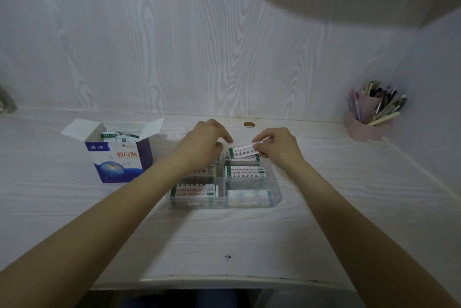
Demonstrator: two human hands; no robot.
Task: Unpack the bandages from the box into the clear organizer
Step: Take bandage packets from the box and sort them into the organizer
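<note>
Both forearms reach forward over the organizer [274, 198], the right hand [277, 144] pinching a bandage [243, 152] between thumb and fingertips above the far-right compartment, the left hand [203, 143] loosely curled, empty, just left of it, the box [119, 158] farther left.

box: open blue-and-white cardboard bandage box [117, 155] on white wood-grain desk [224, 238], left of organizer, wrapped bandages inside
organizer: clear plastic compartment tray [275, 193] at desk centre, bandage stacks [194, 191] in its compartments
hands: left hand [203, 144] and right hand [277, 144] over tray's far end, white paper-wrapped bandage strip [243, 151] between them
pens: pink pen holder [366, 125] far right, by back wall
</note>
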